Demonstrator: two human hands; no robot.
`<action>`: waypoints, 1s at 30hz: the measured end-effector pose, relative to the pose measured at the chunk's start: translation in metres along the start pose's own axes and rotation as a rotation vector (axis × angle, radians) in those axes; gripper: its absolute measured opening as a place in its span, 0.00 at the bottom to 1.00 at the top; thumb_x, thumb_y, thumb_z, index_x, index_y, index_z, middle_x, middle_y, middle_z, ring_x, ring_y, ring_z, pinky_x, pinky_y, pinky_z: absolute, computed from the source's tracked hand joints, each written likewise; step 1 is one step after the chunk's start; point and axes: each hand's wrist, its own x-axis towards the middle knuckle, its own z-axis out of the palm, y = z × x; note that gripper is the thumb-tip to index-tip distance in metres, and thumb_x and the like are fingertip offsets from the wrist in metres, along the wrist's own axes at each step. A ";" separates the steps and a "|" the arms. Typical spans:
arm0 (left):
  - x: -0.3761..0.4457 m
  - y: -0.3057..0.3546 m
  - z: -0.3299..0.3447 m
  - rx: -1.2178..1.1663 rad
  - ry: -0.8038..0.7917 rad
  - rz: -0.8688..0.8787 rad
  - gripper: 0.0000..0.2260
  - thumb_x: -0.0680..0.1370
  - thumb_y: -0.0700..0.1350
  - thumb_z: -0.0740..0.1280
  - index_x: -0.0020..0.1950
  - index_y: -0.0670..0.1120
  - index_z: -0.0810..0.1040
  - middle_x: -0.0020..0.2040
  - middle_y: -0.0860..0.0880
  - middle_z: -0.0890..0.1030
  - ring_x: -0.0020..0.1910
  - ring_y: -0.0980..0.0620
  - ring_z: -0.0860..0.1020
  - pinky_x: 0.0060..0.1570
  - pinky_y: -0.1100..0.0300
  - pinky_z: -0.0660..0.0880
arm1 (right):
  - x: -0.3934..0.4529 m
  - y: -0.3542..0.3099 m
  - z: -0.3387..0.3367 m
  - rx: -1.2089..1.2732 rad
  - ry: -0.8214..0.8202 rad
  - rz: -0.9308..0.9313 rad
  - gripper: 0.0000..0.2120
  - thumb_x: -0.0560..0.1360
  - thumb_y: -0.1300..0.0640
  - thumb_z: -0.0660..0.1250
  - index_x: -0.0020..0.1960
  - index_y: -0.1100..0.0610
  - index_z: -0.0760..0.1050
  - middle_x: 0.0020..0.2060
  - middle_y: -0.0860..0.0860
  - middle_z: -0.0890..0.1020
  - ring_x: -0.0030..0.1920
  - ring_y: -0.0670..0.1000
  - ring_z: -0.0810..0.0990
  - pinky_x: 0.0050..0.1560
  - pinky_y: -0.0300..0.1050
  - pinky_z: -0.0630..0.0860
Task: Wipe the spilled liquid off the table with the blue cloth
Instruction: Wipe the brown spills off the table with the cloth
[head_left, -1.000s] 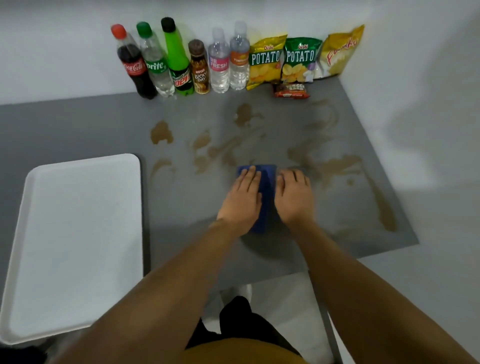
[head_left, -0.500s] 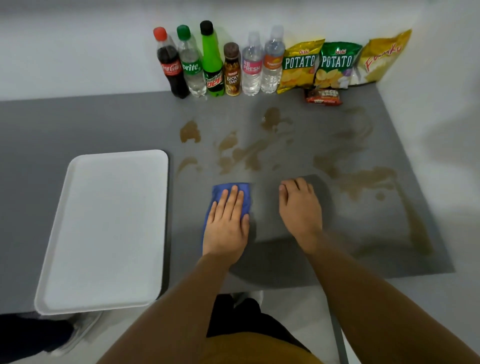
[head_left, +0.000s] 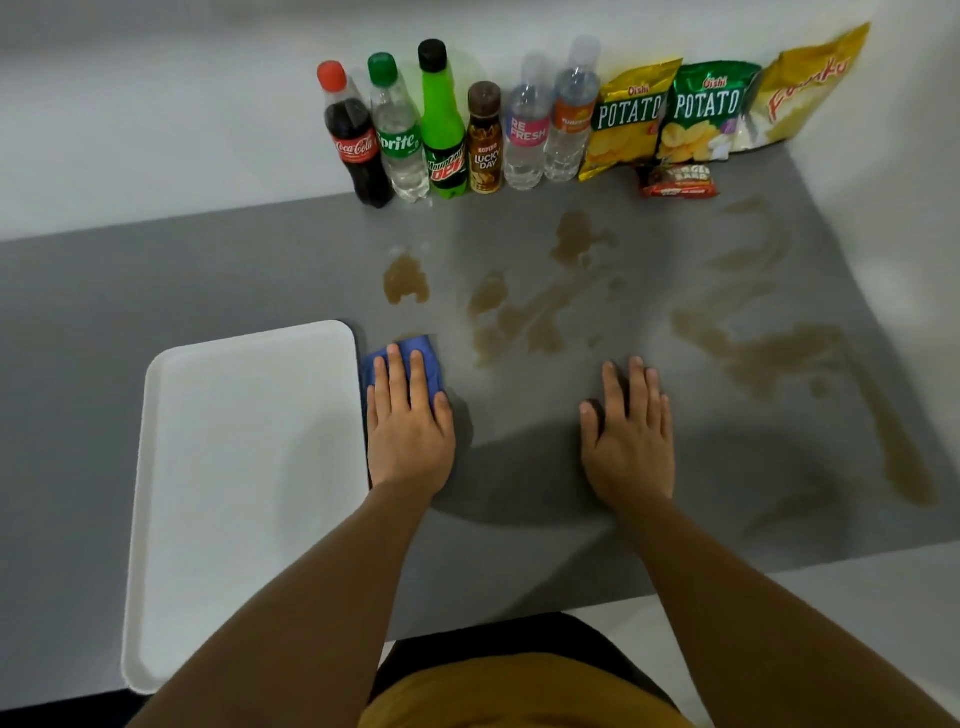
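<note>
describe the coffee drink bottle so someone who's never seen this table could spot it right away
Look along the white wall at the back of the grey table, where six bottles stand in a row. Counting from the left, it is the fourth, between the bright green Mountain Dew bottle and a clear water bottle. The Lucky Day bottle is the shortest, brown with a brown cap.

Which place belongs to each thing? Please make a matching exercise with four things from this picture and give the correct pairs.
Things:
1. blue cloth
2. white tray
3. Coca-Cola bottle
4. right hand

Places:
A. flat on the bare table, palm down
B. far left of the bottle row at the wall
C. under the left hand
D. left of the cloth, near the table's front edge

Pairs: 1-C, 2-D, 3-B, 4-A
</note>
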 end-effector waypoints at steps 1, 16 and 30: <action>0.007 0.000 0.001 0.004 0.008 -0.008 0.28 0.85 0.55 0.46 0.83 0.46 0.51 0.83 0.43 0.51 0.82 0.43 0.50 0.78 0.50 0.46 | 0.000 0.000 0.000 -0.004 -0.003 0.004 0.31 0.85 0.38 0.43 0.84 0.49 0.49 0.84 0.53 0.47 0.83 0.55 0.42 0.82 0.54 0.44; 0.085 0.037 0.007 -0.041 -0.033 0.155 0.28 0.84 0.54 0.46 0.83 0.46 0.50 0.83 0.45 0.50 0.82 0.46 0.48 0.80 0.49 0.46 | 0.000 -0.004 0.005 -0.061 0.049 0.029 0.31 0.84 0.39 0.46 0.84 0.50 0.51 0.84 0.54 0.49 0.84 0.56 0.46 0.82 0.55 0.49; 0.023 0.024 0.010 -0.077 -0.055 0.067 0.28 0.84 0.57 0.43 0.83 0.51 0.44 0.83 0.47 0.42 0.82 0.48 0.41 0.79 0.51 0.43 | 0.001 0.000 0.006 -0.061 0.031 0.024 0.32 0.84 0.36 0.43 0.84 0.48 0.47 0.84 0.51 0.46 0.83 0.53 0.42 0.82 0.55 0.49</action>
